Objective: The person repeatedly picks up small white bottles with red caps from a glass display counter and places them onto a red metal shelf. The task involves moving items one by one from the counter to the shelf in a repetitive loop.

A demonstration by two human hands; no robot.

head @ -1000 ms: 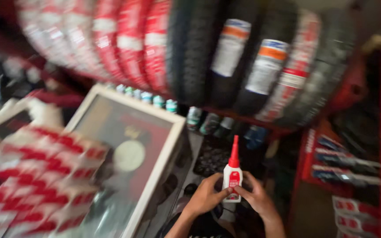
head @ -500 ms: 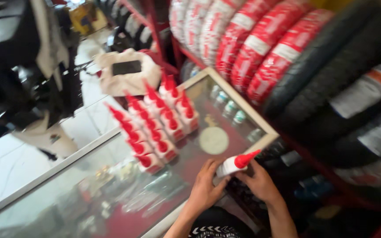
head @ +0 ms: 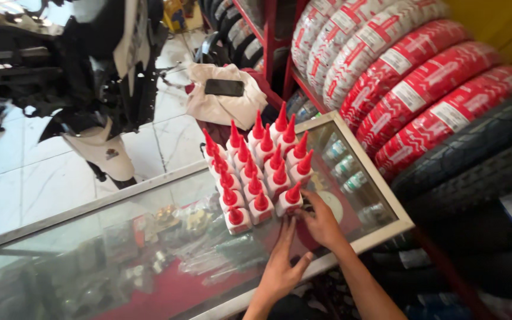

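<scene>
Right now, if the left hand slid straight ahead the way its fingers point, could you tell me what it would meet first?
Most likely the nearest small white bottle with a red cap in the cluster of bottles. The left hand lies flat on the glass counter, fingertips just short of that front row.

We see two bare forearms coming up from the bottom edge of the head view, ending in the left hand and the right hand. We find no sleeves, gloves, rings, watch or bands on them. The fingers are slim, with short, plain nails. Below the arms we make out a dark garment with a small pale pattern, too blurred to tell more.
</scene>
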